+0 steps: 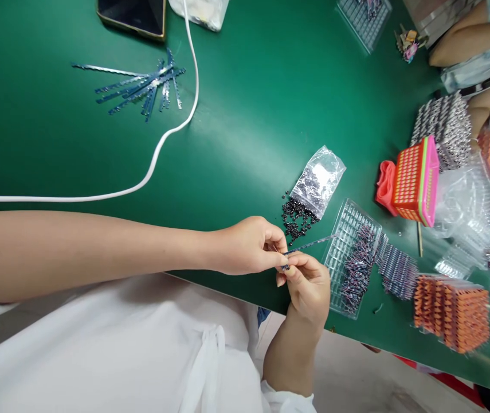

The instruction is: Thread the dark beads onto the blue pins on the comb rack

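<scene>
The left hand (249, 246) and right hand (311, 287) meet fingertip to fingertip, the left with thumb and forefinger drawn together at the near end of a blue strip (311, 244), the right with thumb and forefinger pinched on a small dark bit (285, 267) (whether that is part of the strip, I cannot tell). The strip's long axis runs out from the fingertips to the right, slanting slightly away from the body, nearly flat, and its free end points at the clear tray (340, 228). Just beyond the hands lie loose black beads (297, 221), spread at the mouth of a clear bag (318, 180). Right of the right hand, the tray carries a heap of thin dark pieces (359, 269), with an orange stack (451, 312) farther along. Beyond these sits a red basket (410, 180) next to a pink cloth (385, 186). All rest on a smooth green counter (245, 126). Well beyond the left hand, a white cable (159, 149) curves past a fan of blue strips (141, 89). Far right, another person's arm (477, 37) shows past the counter's edge; pale floor (348, 355) shows below the right hand.
</scene>
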A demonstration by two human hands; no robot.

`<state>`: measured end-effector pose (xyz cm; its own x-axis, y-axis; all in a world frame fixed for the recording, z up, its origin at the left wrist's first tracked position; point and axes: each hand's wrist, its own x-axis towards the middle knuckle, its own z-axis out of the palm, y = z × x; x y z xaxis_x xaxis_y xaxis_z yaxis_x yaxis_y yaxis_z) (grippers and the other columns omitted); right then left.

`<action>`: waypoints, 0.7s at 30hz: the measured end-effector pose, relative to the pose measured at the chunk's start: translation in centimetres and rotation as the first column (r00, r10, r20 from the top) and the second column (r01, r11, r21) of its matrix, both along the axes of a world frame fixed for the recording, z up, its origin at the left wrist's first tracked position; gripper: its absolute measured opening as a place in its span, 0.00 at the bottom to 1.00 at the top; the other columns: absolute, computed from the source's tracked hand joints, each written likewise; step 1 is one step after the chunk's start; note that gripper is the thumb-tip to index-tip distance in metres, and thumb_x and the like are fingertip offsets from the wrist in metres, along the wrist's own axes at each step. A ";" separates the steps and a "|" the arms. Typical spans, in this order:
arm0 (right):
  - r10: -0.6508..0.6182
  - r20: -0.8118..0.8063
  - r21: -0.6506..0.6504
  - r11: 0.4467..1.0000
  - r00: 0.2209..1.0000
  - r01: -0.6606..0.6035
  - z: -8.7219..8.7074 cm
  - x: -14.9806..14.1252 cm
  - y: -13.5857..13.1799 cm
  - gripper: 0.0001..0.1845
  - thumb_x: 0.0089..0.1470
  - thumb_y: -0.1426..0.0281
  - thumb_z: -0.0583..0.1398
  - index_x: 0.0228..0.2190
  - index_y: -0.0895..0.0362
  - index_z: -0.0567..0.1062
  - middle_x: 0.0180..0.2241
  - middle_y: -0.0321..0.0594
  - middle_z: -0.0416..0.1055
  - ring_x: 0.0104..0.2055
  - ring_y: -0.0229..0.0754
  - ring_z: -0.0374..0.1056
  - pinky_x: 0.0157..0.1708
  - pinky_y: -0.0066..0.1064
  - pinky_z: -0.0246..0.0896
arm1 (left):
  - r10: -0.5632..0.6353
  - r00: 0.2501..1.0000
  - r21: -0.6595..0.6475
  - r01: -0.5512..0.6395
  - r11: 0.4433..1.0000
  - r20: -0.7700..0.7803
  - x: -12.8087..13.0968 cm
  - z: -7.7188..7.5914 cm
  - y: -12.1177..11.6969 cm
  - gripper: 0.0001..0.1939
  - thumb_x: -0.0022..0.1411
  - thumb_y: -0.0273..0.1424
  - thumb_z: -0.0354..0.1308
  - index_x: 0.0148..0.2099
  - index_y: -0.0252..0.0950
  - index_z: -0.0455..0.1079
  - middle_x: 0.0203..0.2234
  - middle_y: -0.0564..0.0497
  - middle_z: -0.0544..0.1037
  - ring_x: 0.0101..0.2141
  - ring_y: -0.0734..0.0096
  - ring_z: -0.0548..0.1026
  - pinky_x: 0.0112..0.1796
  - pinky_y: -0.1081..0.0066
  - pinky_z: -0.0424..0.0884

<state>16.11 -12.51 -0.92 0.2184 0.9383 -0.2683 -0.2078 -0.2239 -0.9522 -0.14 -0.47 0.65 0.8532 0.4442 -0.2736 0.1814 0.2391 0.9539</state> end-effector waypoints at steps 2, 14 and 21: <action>-0.004 -0.009 -0.015 1.000 1.000 0.004 0.0 0.0 0.0 0.04 0.49 0.67 0.69 0.29 0.54 0.81 0.27 0.34 0.73 0.20 0.33 0.69 0.19 0.25 0.65 | 0.001 1.000 0.025 -0.001 1.000 0.003 0.0 0.0 0.0 0.08 0.58 0.32 0.58 0.29 0.33 0.72 0.23 0.51 0.79 0.26 0.73 0.72 0.27 0.76 0.64; -0.012 -0.037 -0.052 0.999 0.999 0.010 0.1 0.0 0.1 0.04 0.48 0.67 0.70 0.29 0.52 0.82 0.26 0.33 0.73 0.19 0.32 0.69 0.19 0.24 0.65 | -0.031 0.999 0.135 0.034 0.990 -0.024 -0.1 0.2 0.2 0.08 0.58 0.30 0.57 0.30 0.33 0.73 0.24 0.52 0.78 0.26 0.74 0.70 0.27 0.75 0.62; -0.014 -0.036 -0.050 0.999 0.999 0.012 0.0 0.0 0.1 0.05 0.48 0.67 0.70 0.29 0.53 0.81 0.27 0.34 0.73 0.19 0.33 0.69 0.19 0.25 0.65 | -0.029 0.999 0.113 0.032 0.993 -0.036 -0.1 0.1 0.3 0.08 0.59 0.32 0.58 0.29 0.33 0.72 0.24 0.53 0.78 0.27 0.73 0.71 0.28 0.75 0.62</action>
